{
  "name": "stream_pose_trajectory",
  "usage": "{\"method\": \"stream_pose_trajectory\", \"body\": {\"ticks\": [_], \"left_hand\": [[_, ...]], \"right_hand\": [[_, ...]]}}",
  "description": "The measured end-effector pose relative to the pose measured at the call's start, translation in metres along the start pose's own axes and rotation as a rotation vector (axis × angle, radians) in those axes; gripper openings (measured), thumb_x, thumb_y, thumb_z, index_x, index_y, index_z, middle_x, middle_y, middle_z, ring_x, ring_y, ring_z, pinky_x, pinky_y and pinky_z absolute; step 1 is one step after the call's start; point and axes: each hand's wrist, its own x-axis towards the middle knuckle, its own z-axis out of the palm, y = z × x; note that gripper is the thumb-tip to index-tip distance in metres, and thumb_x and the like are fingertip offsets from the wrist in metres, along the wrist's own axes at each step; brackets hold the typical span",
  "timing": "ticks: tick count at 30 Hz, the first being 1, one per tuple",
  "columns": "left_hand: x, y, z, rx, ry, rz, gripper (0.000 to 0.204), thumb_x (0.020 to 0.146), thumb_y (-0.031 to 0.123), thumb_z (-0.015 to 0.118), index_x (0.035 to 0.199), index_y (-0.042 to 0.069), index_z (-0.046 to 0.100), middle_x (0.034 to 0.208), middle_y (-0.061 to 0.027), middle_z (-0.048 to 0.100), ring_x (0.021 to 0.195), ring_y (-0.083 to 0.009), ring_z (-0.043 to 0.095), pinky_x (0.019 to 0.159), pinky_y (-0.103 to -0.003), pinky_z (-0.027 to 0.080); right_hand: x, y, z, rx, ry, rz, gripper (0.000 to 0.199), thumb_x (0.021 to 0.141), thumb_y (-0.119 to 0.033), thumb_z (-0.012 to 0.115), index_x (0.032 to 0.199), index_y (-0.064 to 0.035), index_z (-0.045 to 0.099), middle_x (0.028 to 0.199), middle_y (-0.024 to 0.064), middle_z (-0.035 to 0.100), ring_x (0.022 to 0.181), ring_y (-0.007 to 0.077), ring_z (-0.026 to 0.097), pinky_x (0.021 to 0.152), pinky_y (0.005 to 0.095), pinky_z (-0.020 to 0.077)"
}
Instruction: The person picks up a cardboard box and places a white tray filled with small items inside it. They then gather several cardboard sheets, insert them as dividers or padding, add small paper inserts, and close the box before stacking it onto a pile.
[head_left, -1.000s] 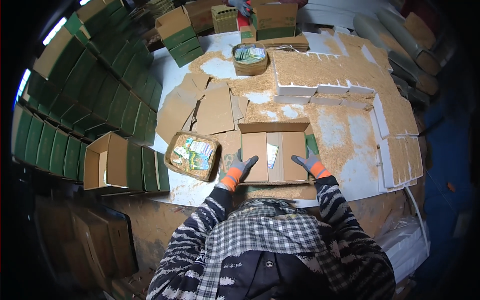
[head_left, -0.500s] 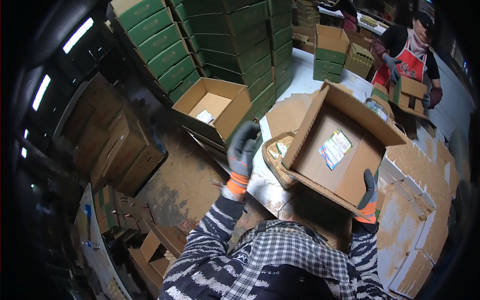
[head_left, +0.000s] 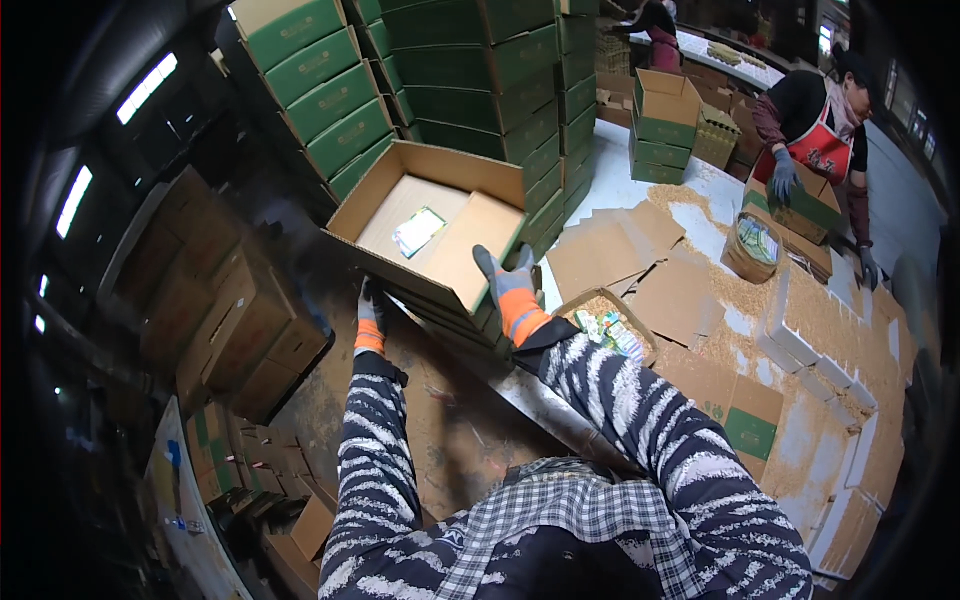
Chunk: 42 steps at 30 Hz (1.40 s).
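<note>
An open cardboard box [head_left: 470, 235], brown inside with a printed card [head_left: 418, 232] on its bottom, is over a low stack of green boxes to the left of the table. My left hand [head_left: 370, 318], in a grey and orange glove, is at its near left corner, fingers partly hidden under the edge. My right hand [head_left: 510, 285], gloved alike, grips the box's near right wall with the thumb apart. Beside my right forearm a shallow tray [head_left: 650, 345] holds several green and white cards.
Tall stacks of green boxes [head_left: 330, 100] stand behind. Flattened cardboard pieces [head_left: 690, 295] and sawdust-like crumbs lie on the table. At the far right a co-worker in a red apron [head_left: 828, 135] handles a green box [head_left: 805, 210] near a round basket [head_left: 752, 250]. Large brown cartons [head_left: 250, 310] stand left.
The box has moved left from the table to the low stack, carried with my right hand. My left hand has come down to its near left corner. The co-worker has bent lower.
</note>
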Motion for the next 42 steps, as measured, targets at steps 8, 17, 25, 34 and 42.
{"method": "stream_pose_trajectory", "body": {"ticks": [8,17,25,34,42], "left_hand": [[-0.115,0.066,0.139,0.136,0.426,0.236,0.043,0.093,0.005,0.055,0.134,-0.001,0.044,0.123,-0.0175,0.053,0.112,-0.0271,0.052,0.099,-0.033,0.039],[-0.339,0.099,0.375,0.388,-1.177,0.629,0.051,0.081,0.021,0.068,0.129,0.010,0.053,0.129,-0.0155,0.052,0.121,-0.0346,0.047,0.104,-0.042,0.038],[-0.391,0.044,0.530,1.037,-1.519,0.648,0.086,0.066,0.061,0.072,0.134,0.014,0.048,0.134,-0.0180,0.047,0.124,-0.0366,0.043,0.099,-0.050,0.037],[-0.356,0.224,0.572,0.684,-1.571,0.952,0.038,0.084,0.042,0.063,0.104,0.009,0.059,0.095,-0.0129,0.065,0.094,-0.0334,0.060,0.080,-0.044,0.047],[-0.337,0.240,0.574,0.813,-1.820,0.662,0.047,0.095,0.042,0.047,0.123,0.005,0.056,0.120,-0.0206,0.059,0.113,-0.0372,0.055,0.097,-0.041,0.042]], "right_hand": [[0.033,0.027,-0.217,-0.571,-0.247,-0.337,0.065,0.084,-0.040,0.066,0.137,-0.0089,0.046,0.141,0.0159,0.043,0.122,0.0290,0.049,0.097,0.0381,0.0426],[-0.211,0.198,-0.434,-1.619,-0.021,-0.028,0.089,0.081,-0.057,0.056,0.146,-0.0031,0.027,0.152,0.0243,0.018,0.138,0.0447,0.018,0.113,0.0528,0.0116],[-0.261,0.162,-0.482,-1.460,-0.088,0.065,0.084,0.080,-0.053,0.060,0.145,-0.0110,0.030,0.150,0.0191,0.025,0.137,0.0386,0.024,0.113,0.0494,0.0166],[-0.220,-0.005,-0.569,-1.528,0.701,-0.355,0.067,0.076,-0.040,0.068,0.133,-0.0115,0.048,0.142,0.0107,0.042,0.130,0.0326,0.037,0.111,0.0507,0.0221],[-0.266,0.012,-0.572,-1.438,0.584,-0.764,0.020,0.074,-0.033,0.070,0.085,-0.0184,0.063,0.106,-0.0011,0.064,0.103,0.0230,0.057,0.095,0.0419,0.0392]]}}
